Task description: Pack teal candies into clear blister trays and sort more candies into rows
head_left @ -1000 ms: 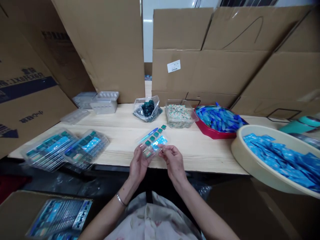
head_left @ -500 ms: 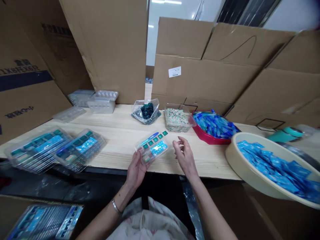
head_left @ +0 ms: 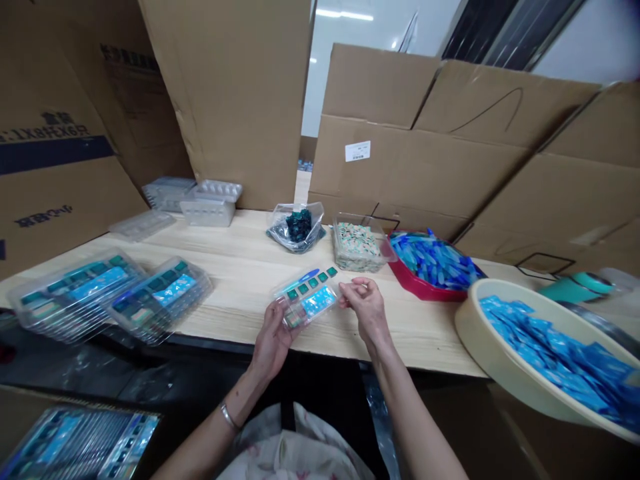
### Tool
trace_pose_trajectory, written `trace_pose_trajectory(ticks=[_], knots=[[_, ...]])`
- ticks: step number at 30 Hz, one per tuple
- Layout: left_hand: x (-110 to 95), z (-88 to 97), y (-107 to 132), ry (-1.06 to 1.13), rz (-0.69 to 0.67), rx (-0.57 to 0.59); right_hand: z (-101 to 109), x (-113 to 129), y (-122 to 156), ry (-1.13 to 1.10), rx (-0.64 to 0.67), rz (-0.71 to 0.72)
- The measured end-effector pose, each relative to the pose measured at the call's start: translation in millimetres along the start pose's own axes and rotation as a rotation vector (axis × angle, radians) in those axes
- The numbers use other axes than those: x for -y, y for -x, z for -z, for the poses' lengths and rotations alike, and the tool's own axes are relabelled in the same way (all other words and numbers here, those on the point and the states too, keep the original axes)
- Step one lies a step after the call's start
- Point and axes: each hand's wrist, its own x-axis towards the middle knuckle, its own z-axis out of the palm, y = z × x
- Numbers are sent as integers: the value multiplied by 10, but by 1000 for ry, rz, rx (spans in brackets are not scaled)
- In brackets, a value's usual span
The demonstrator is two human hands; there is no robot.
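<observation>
A long surface of pale, straight-grained pine point(head_left: 240, 267) runs across the view, and big sheets of corrugated cardboard point(head_left: 415, 147) lean upright behind it, with a small white label on one (their brown faces are creased and scuffed, and some carry dark printing). A bright, glossy wall and ceiling show through the gap between the sheets. At the near edge, the left hand point(head_left: 271, 340), with a thin metal bracelet point(head_left: 229, 417) on its wrist, cradles a clear plastic blister tray point(head_left: 306, 298) from below, its fingers point(head_left: 283, 320) curled around the tray's near corner. The right hand point(head_left: 365, 310) meets the tray's right end, its fingers point(head_left: 350, 287) drawn together and clamped on the thin plastic. The tray is tilted just above the surface, with teal square pieces and a shiny blue sachet in its pockets. Two stacks of similar filled trays point(head_left: 115, 297) lie to the left, and empty trays point(head_left: 207, 212) sit farther back. Ahead stand a knotted plastic bag of dark teal pieces point(head_left: 299, 227), a clear box of small pale packets point(head_left: 356, 245), and a red tray of blue sachets point(head_left: 435, 267). To the right, a cream plastic basin point(head_left: 467, 320) holds more blue sachets.
</observation>
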Motion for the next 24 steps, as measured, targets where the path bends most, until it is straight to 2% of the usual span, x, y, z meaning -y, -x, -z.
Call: trace_pose_trajectory(ticks=[6,12,16,21,23,24], knots=[[53,14,-24,3,38,-3,-54,21,71,-94,20,50],[38,-21,-44,51,83,-19,-89,-84,198,25,46,-13],[39,-41,-39,54,85,-52,-79,-121,226,258,39,30],[37,-5,-13,30,80,-93,-12,-50,226,828,-39,304],[27,-2,-3,25,91,-93,19,-64,181,862,-64,328],[18,-8,3,23,95,-88,33,-87,151,818,-41,297]])
